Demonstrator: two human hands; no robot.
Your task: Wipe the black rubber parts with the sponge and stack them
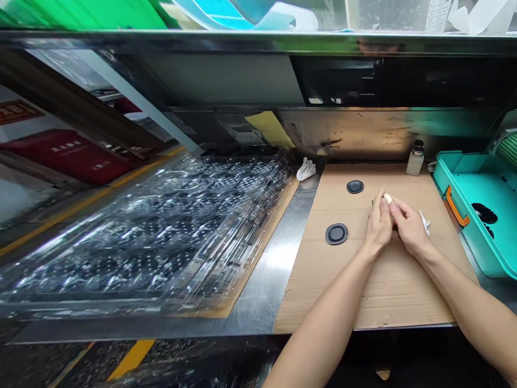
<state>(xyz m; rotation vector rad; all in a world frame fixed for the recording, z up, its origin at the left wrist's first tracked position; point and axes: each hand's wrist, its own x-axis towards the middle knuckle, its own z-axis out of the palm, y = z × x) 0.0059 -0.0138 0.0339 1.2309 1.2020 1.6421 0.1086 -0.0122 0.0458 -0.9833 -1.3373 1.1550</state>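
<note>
My left hand (379, 223) and my right hand (407, 223) meet over the brown cardboard sheet (391, 296), thumbs side by side. A small white piece (388, 198) shows between the fingertips of both. Something dark is partly visible under the hands, mostly hidden by them. To the left of my hands lie two dark oval parts: a larger one (336, 234) and a smaller one (355, 187) farther back. Just right of my right hand lies a crumpled white scrap (425, 222).
Stacked clear plastic trays (161, 231) cover the left of the metal table (278, 253). A small bottle (415, 158) stands at the cardboard's back edge. A turquoise bin (480, 242) with dark parts is at right; white tissue (306, 169) lies at the back.
</note>
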